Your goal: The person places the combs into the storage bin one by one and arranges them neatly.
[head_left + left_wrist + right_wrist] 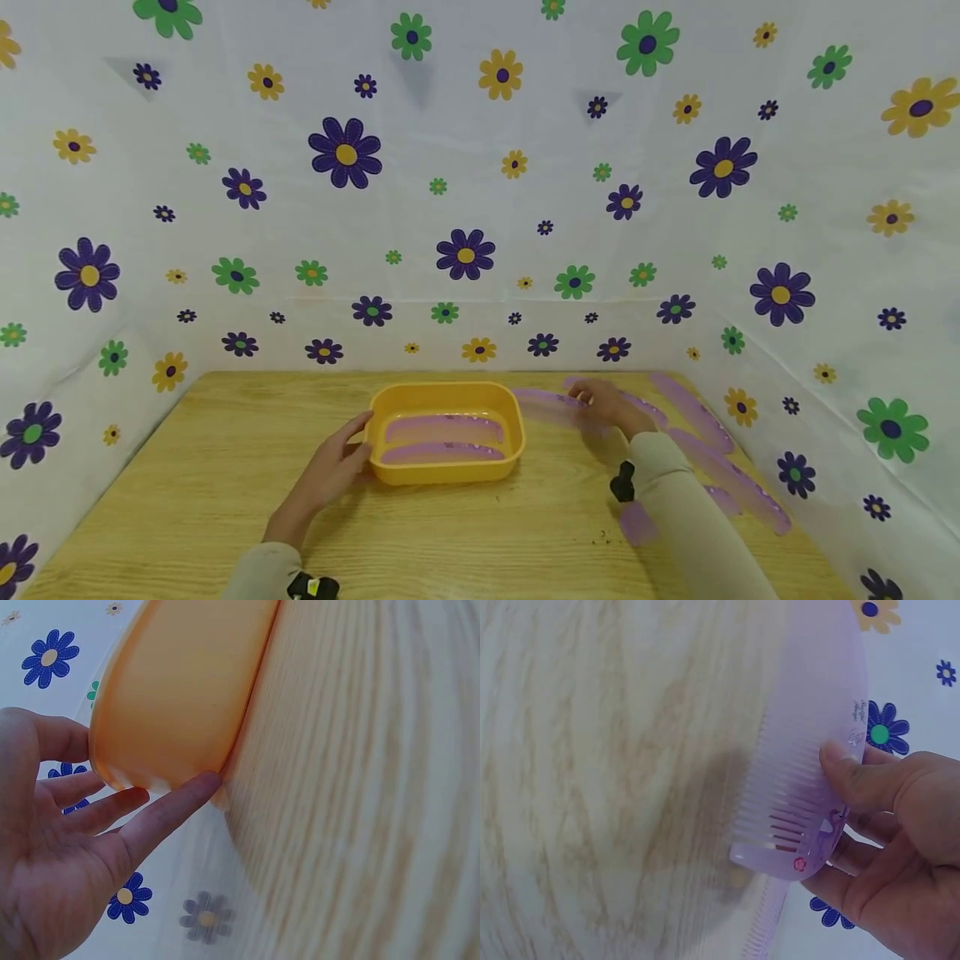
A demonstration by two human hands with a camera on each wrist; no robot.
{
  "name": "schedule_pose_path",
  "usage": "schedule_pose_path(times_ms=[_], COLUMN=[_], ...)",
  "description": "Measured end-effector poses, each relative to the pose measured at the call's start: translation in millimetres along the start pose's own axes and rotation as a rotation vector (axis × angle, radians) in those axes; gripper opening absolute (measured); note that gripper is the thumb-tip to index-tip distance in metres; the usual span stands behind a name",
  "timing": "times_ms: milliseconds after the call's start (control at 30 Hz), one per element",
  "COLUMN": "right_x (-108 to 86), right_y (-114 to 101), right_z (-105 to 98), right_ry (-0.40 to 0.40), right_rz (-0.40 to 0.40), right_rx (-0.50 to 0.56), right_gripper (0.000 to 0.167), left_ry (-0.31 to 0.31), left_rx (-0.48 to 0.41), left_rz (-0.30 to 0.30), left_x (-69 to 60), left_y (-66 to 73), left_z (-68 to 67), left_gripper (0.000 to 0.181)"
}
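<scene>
A yellow tray (pixel 442 474) stands on the table with two purple combs (pixel 444 429) lying inside it, one in front of the other. My left hand (pixel 330 471) touches the tray's left end; in the left wrist view the fingers (pixel 172 814) rest straight against its wall (pixel 176 697). To the right of the tray, my right hand (pixel 606 404) pinches a purple comb (pixel 551 402) by its back edge. The right wrist view shows the thumb on the face of this comb (pixel 799 765), teeth toward the table, and the other fingers behind it.
Several more purple combs lie at the table's right side, among them a long one (pixel 738 479) near the right edge and another (pixel 693 412) at the back. A small purple piece (pixel 638 523) lies by the right sleeve. Flowered cloth (pixel 405 333) surrounds the table (pixel 225 467).
</scene>
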State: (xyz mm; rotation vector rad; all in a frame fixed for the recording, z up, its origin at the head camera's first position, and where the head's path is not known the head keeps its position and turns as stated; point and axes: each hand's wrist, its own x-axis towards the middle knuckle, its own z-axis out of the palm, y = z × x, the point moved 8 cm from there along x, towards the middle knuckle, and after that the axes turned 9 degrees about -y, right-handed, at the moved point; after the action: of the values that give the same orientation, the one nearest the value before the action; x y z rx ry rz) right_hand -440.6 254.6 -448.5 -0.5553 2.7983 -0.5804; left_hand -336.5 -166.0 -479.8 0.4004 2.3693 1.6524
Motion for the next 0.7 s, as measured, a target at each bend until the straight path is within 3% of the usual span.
schedule_pose_path(times_ms=[267, 700], right_x=[-6.8, -21.6], right_y=[-8.4, -37.1], right_z=[-15.6, -56.1], right_ry=[0.049, 0.106], right_rz=[-0.041, -0.050], right_rx=[0.055, 0.169], right_gripper=[0.020, 0.028], left_ry=[0.013, 0.009], left_rx=[0.018, 0.025], left_rz=[-0.012, -0.013], left_x=[-3.3, 1.5], left_y=[-0.1, -0.9], left_z=[-1.5, 0.5], left_gripper=[0.058, 0.059])
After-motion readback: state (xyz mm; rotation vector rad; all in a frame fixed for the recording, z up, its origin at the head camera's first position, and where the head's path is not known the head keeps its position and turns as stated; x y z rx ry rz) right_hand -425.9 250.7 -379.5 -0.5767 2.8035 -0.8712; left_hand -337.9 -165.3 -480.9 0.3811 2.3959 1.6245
